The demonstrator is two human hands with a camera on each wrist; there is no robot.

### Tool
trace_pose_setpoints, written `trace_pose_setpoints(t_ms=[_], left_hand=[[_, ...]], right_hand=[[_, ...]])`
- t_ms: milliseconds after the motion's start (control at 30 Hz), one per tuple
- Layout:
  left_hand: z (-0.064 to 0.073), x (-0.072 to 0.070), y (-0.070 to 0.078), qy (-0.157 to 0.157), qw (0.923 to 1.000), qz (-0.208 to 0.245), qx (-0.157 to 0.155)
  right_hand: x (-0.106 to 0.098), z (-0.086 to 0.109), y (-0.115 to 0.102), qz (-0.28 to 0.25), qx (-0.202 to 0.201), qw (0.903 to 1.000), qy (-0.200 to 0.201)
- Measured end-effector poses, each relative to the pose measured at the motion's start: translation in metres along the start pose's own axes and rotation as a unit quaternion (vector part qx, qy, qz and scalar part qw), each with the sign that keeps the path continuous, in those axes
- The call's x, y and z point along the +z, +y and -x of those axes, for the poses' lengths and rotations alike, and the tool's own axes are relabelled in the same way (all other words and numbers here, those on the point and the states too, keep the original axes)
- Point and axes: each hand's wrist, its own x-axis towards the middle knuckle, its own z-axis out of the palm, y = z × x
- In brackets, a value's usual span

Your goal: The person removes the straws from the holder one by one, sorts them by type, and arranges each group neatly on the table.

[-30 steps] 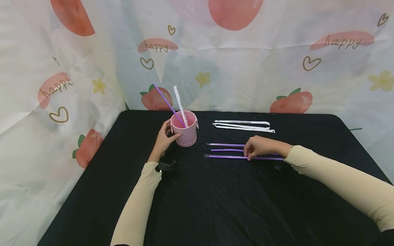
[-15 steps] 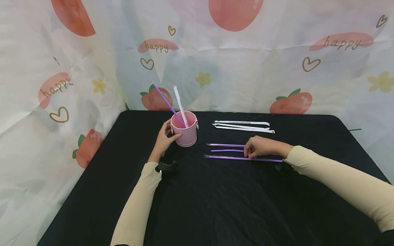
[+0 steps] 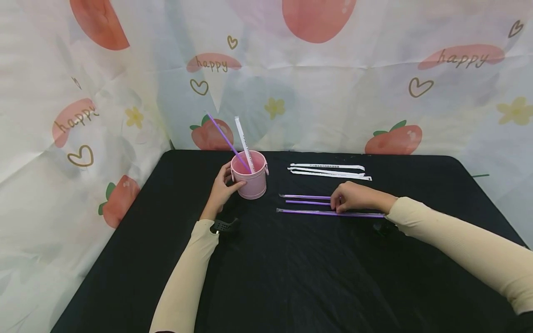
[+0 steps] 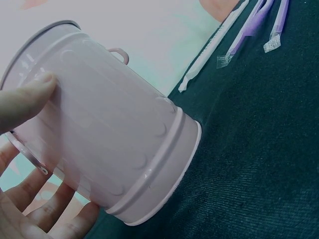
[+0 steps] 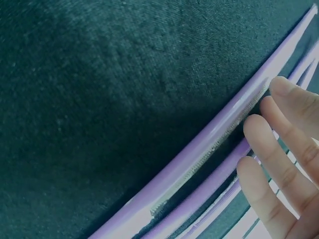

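Note:
My left hand (image 3: pixel 222 189) holds the side of a pink bucket (image 3: pixel 253 187), thumb in front and fingers round the far side. Inside the bucket lean a purple straw (image 3: pixel 222 132) and a white paper-wrapped straw (image 3: pixel 242 136). My right hand (image 3: pixel 358 196) pinches the middle purple straw (image 3: pixel 306 202) of a row on the table; the fingers hide part of it. Behind it lies a purple straw in clear film (image 3: pixel 306 197). Nearest me is another film-wrapped purple straw (image 3: pixel 308 212), seen beside the fingertips (image 5: pixel 256 127) in the right wrist view.
Several white paper-wrapped straws (image 3: pixel 329 171) lie near the back edge of the black-covered table (image 3: pixel 291 268). A patterned cloth (image 3: pixel 325 106) hangs behind and to the left. A small dark object (image 3: pixel 380 227) shows beneath the right sleeve.
The middle purple straw has shifted slightly back and looks straighter, and my right fingertips have risen a little off the nearest straw. My left hand and the bucket stay put.

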Motion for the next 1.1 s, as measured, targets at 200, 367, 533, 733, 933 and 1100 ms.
trace_pose_setpoints(t_ms=[200, 367, 533, 733, 933, 1100], left_hand=[[0.001, 0.000, 0.000, 0.001, 1.0000, -0.004, 0.002], [0.002, 0.000, 0.000, 0.001, 0.9999, -0.006, 0.009], [0.002, 0.000, 0.000, 0.000, 0.9999, -0.005, 0.010], [0.002, 0.000, 0.001, -0.001, 0.9999, -0.005, 0.010], [0.002, 0.000, 0.001, -0.001, 0.9999, -0.005, 0.013], [0.001, 0.001, 0.001, 0.000, 0.9999, -0.006, 0.013]], right_hand=[[-0.002, 0.002, -0.002, -0.015, -0.001, 0.9999, 0.006], [-0.005, 0.003, -0.003, -0.037, -0.001, 0.9993, 0.002], [-0.007, 0.005, -0.004, -0.041, -0.003, 0.9991, -0.010], [-0.015, 0.004, -0.008, -0.036, 0.002, 0.9992, -0.016], [-0.025, 0.003, -0.012, -0.041, -0.003, 0.9990, -0.018], [-0.036, 0.003, -0.018, -0.041, -0.007, 0.9990, -0.014]])
